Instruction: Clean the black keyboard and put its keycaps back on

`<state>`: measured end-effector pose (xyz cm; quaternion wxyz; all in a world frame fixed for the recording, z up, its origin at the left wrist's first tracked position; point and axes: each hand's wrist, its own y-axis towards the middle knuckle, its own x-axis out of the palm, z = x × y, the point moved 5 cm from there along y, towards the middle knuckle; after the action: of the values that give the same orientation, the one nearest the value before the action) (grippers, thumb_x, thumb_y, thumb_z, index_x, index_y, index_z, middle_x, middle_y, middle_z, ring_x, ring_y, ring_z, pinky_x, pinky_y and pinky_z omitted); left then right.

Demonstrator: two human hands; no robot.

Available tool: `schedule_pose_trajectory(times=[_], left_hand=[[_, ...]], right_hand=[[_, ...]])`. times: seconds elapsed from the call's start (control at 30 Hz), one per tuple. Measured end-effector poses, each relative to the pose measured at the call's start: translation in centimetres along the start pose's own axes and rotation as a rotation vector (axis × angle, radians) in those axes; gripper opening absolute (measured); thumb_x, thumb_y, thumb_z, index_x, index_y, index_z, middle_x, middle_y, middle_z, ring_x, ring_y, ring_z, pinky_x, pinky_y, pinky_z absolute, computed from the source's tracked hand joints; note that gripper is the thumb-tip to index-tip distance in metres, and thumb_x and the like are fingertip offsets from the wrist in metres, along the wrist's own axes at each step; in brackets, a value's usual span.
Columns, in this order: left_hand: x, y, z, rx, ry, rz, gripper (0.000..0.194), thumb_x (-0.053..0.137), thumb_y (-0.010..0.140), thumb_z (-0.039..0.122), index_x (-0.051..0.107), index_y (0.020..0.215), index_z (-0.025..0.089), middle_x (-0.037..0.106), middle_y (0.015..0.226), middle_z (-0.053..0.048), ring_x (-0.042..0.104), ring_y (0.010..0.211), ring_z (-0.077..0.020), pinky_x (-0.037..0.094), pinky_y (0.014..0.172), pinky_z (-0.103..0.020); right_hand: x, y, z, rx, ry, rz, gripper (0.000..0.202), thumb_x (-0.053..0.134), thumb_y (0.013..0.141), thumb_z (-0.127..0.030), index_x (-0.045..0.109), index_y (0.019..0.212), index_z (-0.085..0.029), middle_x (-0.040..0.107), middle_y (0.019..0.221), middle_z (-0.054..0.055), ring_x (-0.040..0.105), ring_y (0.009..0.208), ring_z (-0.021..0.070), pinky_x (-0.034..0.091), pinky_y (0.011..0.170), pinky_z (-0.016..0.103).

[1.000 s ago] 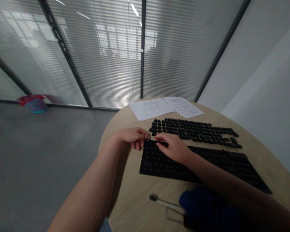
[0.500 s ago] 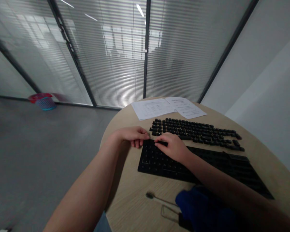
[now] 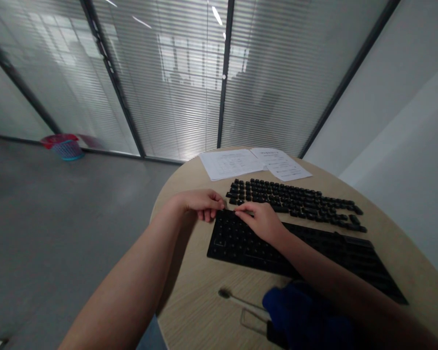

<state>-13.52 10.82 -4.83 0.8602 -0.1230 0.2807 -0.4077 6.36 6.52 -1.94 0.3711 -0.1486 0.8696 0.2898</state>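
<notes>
Near edge: dark blue cloth (image 3: pixel 306 316), soft and rumpled, lower part cut off by the frame and partly under the right forearm. Just left of it, a thin tool with a small dark tip (image 3: pixel 225 293) and a wire-loop piece (image 3: pixel 253 321) lie on the round table (image 3: pixel 193 301), pale wood-grain laminate; too small and dim to identify either. Next, keyboard base (image 3: pixel 314 253): flat black slab, keycaps off, bare switch grid showing, running diagonally to the right, its middle hidden by the right arm. Left hand (image 3: pixel 200 204) sits at the base's far-left corner, fingers curled in against the edge; can't tell whether they clamp the corner or only brace it. Right hand (image 3: pixel 263 221) rests on the top-left rows, fingers (image 3: pixel 243 210) pinched together at the upper edge; whatever they pinch is too small and dark to make out. Just beyond, touching or nearly touching the base's far edge, loose black keycaps (image 3: pixel 295 201) laid out in keyboard rows, glossy. Farther: two printed paper sheets (image 3: pixel 251 163), text unreadable. Background: glass partition with horizontal blinds (image 3: pixel 190 82), plastic baskets (image 3: pixel 63 146) on grey floor, blurred.
</notes>
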Motion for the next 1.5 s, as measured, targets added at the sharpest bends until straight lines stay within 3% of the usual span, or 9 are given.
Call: schedule_pose_trajectory(times=[0.17, 0.57, 0.97, 1.23, 1.5], left_hand=[[-0.06, 0.06, -0.02, -0.022, 0.008, 0.007, 0.036, 0.057, 0.091, 0.054, 0.062, 0.096, 0.019, 0.063, 0.068, 0.000, 0.062, 0.058, -0.0143, 0.048, 0.054, -0.025], [-0.13, 0.33, -0.03, -0.001, 0.004, 0.015, 0.036, 0.060, 0.089, 0.056, 0.061, 0.095, 0.020, 0.065, 0.067, 0.000, 0.065, 0.059, -0.0157, 0.050, 0.053, -0.027], [-0.22, 0.41, -0.37, 0.030, 0.023, -0.003, 0.040, 0.058, 0.091, 0.059, 0.063, 0.101, 0.020, 0.065, 0.068, 0.001, 0.064, 0.059, -0.0146, 0.050, 0.054, -0.026], [-0.09, 0.23, 0.00, 0.006, 0.029, 0.014, 0.035, 0.059, 0.090, 0.054, 0.062, 0.097, 0.020, 0.064, 0.066, 0.001, 0.063, 0.056, -0.0144, 0.049, 0.052, -0.026], [-0.07, 0.13, 0.11, -0.006, 0.030, 0.028, 0.033, 0.056, 0.092, 0.052, 0.062, 0.098, 0.020, 0.064, 0.066, 0.000, 0.064, 0.058, -0.0151, 0.050, 0.054, -0.026]], right_hand=[[-0.02, -0.06, -0.30, -0.047, -0.027, 0.005, 0.014, 0.069, 0.093, -0.020, 0.082, 0.094, -0.026, 0.083, 0.096, 0.004, 0.078, 0.089, 0.0227, 0.060, 0.084, 0.036], [-0.09, -0.06, -0.12, 0.000, -0.004, 0.034, 0.014, 0.070, 0.091, -0.019, 0.083, 0.093, -0.025, 0.083, 0.092, 0.003, 0.078, 0.084, 0.0220, 0.059, 0.080, 0.034], [0.01, -0.29, -0.83, -0.155, -0.114, -0.015, 0.016, 0.067, 0.094, -0.019, 0.082, 0.099, -0.023, 0.082, 0.102, 0.006, 0.078, 0.093, 0.0225, 0.061, 0.087, 0.038], [0.30, -0.27, -0.83, -0.158, -0.189, -0.015, 0.015, 0.067, 0.095, -0.019, 0.081, 0.096, -0.023, 0.082, 0.100, 0.006, 0.077, 0.088, 0.0220, 0.060, 0.084, 0.037], [0.39, -0.43, -0.98, -0.237, -0.176, -0.014, 0.016, 0.066, 0.095, -0.016, 0.080, 0.101, -0.022, 0.081, 0.105, 0.007, 0.077, 0.096, 0.0218, 0.061, 0.089, 0.037]])
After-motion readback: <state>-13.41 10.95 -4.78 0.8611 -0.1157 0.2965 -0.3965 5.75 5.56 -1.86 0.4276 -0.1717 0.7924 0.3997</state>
